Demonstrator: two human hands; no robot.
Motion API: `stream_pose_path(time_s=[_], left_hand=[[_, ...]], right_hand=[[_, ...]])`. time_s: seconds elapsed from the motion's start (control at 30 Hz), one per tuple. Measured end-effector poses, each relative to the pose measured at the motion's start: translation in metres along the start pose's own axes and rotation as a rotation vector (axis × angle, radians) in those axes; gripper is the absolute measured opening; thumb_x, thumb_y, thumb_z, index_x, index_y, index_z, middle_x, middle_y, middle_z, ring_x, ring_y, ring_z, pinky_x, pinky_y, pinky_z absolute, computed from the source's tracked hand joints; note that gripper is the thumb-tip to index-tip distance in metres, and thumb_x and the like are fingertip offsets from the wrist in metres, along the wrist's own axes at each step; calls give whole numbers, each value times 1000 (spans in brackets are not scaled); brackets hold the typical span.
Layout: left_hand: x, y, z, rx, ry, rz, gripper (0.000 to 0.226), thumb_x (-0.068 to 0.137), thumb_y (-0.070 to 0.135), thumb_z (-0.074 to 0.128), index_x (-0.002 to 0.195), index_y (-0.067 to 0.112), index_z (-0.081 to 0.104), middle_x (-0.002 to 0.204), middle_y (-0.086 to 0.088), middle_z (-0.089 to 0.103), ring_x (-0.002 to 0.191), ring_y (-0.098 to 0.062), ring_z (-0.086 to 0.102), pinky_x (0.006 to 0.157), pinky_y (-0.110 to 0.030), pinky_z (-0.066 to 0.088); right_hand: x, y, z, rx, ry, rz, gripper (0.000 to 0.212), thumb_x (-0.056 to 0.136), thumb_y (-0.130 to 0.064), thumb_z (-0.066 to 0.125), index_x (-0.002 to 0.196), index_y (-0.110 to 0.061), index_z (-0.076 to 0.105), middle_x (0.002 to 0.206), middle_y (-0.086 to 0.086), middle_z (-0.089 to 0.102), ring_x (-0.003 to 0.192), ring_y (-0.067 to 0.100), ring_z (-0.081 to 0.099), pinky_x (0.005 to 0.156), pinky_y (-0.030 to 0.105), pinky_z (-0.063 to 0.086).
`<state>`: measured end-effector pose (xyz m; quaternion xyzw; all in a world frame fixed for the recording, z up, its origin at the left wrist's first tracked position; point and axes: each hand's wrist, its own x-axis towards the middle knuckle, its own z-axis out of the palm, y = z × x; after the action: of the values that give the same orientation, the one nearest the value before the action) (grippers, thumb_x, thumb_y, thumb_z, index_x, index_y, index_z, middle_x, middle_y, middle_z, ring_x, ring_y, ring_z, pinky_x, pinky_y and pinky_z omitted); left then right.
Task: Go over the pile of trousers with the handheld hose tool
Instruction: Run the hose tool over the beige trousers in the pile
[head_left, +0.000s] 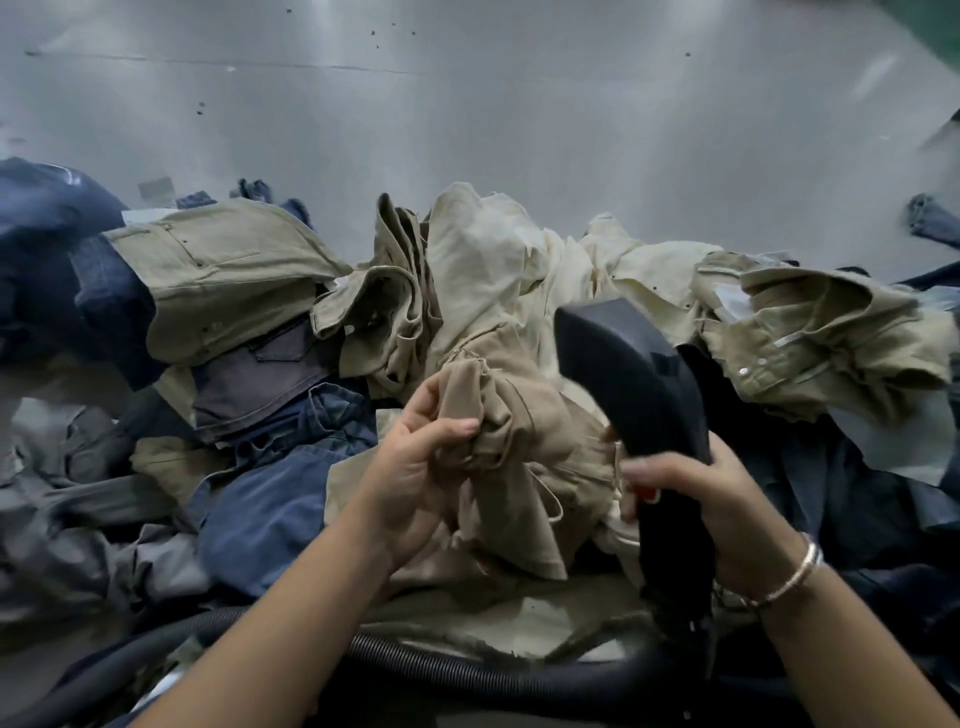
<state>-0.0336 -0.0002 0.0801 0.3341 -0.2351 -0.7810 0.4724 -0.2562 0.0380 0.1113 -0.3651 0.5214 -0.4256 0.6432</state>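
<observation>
while the right hand (711, 499) wraps its fingers round the lower grip of the black handheld hose tool (631, 379), just right of the frame's centre, the tool stands nearly upright, its long axis running from the lower right up toward the centre, and its broad flattened head tilts to the upper left above the clothes. its lower end drops behind the right wrist, near a black ribbed hose (467, 670) that curves along the bottom of the frame. a thin metal bracelet (800, 571) circles that wrist, and the right forearm enters from the lower right corner.

the left hand (415, 467), at the centre of the frame, bunches a fold of tan trousers (519, 431) between thumb and curled fingers, lifting the cloth just beside the tool's neck; whether cloth and tool touch cannot be told. the left forearm rises from the bottom left of centre, palm turned toward the right.

around both hands spreads the pile of trousers (270, 291): olive-khaki pairs in the middle left and far right, cream ones (493, 260) at the upper centre, a brown pair and blue denim (270, 499) at the lower left, dark navy at the far left edge and under the right arm. behind the pile, a grey metal surface (467, 104) with scattered dark specks fills the upper half of the frame.
</observation>
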Motion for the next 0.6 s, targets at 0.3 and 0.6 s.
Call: stream_pose_path(time_s=[0.3,0.6], left_hand=[[2,-6,5,153,-38,-28,48,65,-3,53,102,25,66,81,-2,70,69,-14,67,54,-22,52],[-5,-12,10,317,-224,-194,36,58,1,62,91,18,66,87,-6,67,81,-17,64,68,-25,53]], right_hand=[[-9,13,-1,-110,-173,194,44,39,-25,75,70,-2,55,50,8,55,42,19,54,43,22,43],[0,11,-11,70,-176,129,30,51,-13,71,73,6,66,47,7,49,41,21,53,44,27,44]])
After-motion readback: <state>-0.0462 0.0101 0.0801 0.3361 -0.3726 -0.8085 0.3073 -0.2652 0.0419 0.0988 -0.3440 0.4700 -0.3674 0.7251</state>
